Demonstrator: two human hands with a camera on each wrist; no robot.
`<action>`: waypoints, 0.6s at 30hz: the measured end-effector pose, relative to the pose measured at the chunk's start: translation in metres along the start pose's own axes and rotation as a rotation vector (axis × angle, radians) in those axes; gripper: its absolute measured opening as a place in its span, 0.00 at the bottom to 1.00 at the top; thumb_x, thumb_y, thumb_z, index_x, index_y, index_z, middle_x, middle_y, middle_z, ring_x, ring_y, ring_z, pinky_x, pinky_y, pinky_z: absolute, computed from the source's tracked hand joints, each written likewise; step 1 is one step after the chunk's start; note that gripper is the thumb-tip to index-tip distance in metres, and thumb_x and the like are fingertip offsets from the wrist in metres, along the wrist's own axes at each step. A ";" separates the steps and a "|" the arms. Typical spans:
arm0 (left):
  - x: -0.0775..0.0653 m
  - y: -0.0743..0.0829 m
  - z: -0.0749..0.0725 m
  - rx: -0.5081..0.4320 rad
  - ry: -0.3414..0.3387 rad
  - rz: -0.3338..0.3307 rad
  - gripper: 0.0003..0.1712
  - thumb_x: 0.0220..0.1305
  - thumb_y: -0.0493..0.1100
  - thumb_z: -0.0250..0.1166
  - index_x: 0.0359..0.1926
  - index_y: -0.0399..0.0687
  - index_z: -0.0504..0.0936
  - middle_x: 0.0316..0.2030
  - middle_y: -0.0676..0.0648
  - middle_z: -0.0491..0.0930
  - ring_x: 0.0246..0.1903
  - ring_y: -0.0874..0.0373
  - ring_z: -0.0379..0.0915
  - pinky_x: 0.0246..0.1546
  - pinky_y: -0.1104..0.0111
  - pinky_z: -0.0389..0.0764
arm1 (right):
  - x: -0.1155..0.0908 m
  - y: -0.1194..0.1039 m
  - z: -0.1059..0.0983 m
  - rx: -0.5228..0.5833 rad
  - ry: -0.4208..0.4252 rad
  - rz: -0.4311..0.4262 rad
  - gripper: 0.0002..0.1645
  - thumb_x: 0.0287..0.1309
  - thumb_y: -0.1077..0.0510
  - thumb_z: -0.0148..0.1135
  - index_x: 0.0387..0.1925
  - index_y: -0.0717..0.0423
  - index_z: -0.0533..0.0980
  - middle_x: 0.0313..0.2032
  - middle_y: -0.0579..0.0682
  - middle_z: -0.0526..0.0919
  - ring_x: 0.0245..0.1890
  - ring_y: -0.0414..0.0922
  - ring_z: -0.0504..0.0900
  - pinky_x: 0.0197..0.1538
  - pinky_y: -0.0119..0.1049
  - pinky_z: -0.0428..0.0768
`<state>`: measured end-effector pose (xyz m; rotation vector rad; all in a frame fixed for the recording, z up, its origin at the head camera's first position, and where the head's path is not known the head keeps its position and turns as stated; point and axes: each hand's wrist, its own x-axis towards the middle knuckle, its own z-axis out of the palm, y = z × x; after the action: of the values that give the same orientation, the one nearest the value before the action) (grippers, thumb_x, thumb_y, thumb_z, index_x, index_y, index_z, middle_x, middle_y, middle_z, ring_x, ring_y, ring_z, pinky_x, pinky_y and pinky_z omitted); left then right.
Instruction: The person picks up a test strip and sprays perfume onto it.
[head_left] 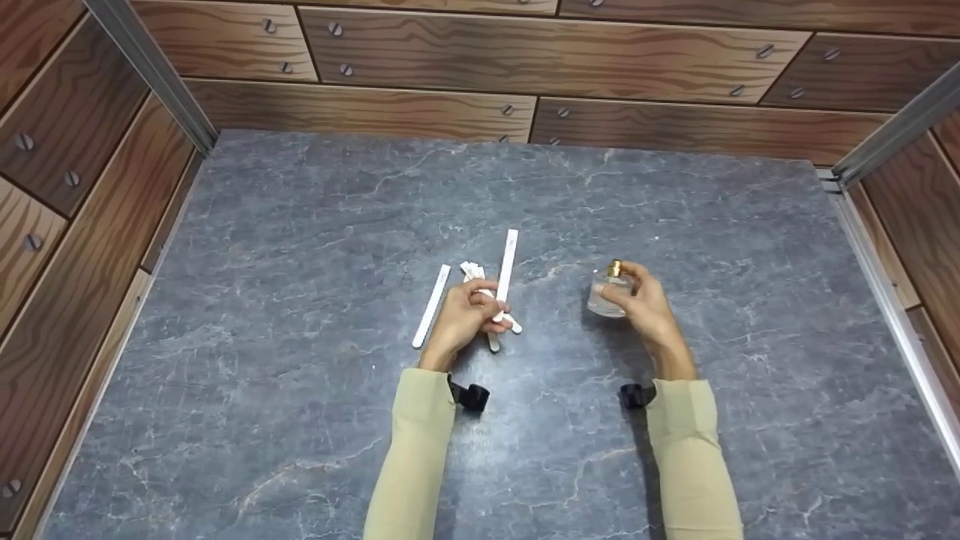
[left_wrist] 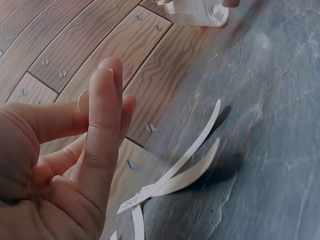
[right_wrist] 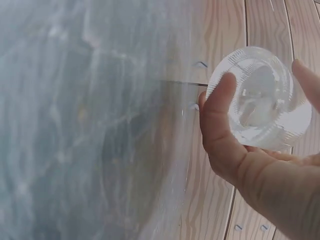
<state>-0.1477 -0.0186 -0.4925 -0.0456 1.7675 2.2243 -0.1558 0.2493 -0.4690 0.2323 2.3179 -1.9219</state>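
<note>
My left hand (head_left: 470,311) pinches the lower end of a white perfume test strip (head_left: 508,262) between thumb and fingers, its far end pointing away from me. In the left wrist view the fingers mostly hide this strip. Several more strips (head_left: 493,343) lie fanned and overlapping beneath that hand; a single strip (head_left: 432,307) lies apart to its left. On the right, my right hand (head_left: 646,304) grips a clear glass perfume bottle (head_left: 606,301) with a gold neck (head_left: 615,268). The right wrist view shows the bottle's thick, ribbed base (right_wrist: 250,140) between thumb and fingers.
The work surface is a grey marbled table (head_left: 300,420). Wood-patterned panels (head_left: 525,52) rise behind it and at both sides, with metal posts (head_left: 154,71) at the corners. Black wrist cameras (head_left: 474,397) jut inward from both sleeves.
</note>
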 end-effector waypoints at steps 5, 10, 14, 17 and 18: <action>0.000 -0.002 0.000 0.010 -0.001 0.003 0.20 0.63 0.20 0.53 0.57 0.19 0.71 0.28 0.42 0.81 0.19 0.61 0.81 0.26 0.73 0.86 | -0.003 -0.002 0.000 0.086 -0.011 0.020 0.35 0.67 0.68 0.58 0.70 0.71 0.55 0.54 0.62 0.71 0.37 0.36 0.78 0.36 0.29 0.82; 0.000 -0.001 0.002 0.020 -0.014 -0.001 0.19 0.64 0.21 0.54 0.57 0.20 0.71 0.27 0.42 0.81 0.19 0.60 0.81 0.25 0.72 0.86 | -0.005 0.000 0.001 0.226 -0.060 0.000 0.36 0.65 0.74 0.51 0.72 0.68 0.53 0.69 0.64 0.58 0.37 0.41 0.79 0.33 0.35 0.87; 0.000 -0.002 0.004 0.020 -0.016 -0.004 0.19 0.64 0.21 0.54 0.57 0.20 0.71 0.27 0.42 0.81 0.20 0.60 0.81 0.25 0.72 0.86 | -0.006 0.003 0.001 0.248 -0.056 -0.017 0.41 0.62 0.76 0.54 0.74 0.64 0.54 0.65 0.65 0.59 0.35 0.44 0.82 0.31 0.37 0.87; -0.001 -0.002 0.005 0.022 -0.017 -0.008 0.20 0.64 0.20 0.53 0.57 0.20 0.71 0.28 0.42 0.80 0.19 0.60 0.81 0.25 0.72 0.86 | -0.007 0.005 0.002 0.257 -0.022 -0.015 0.44 0.59 0.77 0.60 0.75 0.61 0.56 0.53 0.63 0.69 0.29 0.46 0.85 0.28 0.36 0.87; -0.001 -0.002 0.006 0.024 -0.018 -0.011 0.20 0.64 0.21 0.54 0.57 0.20 0.71 0.28 0.43 0.80 0.19 0.60 0.81 0.25 0.73 0.86 | -0.008 0.006 0.003 0.261 -0.011 -0.012 0.45 0.58 0.77 0.62 0.74 0.60 0.57 0.49 0.62 0.71 0.27 0.46 0.85 0.27 0.35 0.87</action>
<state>-0.1454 -0.0130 -0.4930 -0.0301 1.7805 2.1887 -0.1470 0.2473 -0.4735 0.2316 2.0617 -2.2226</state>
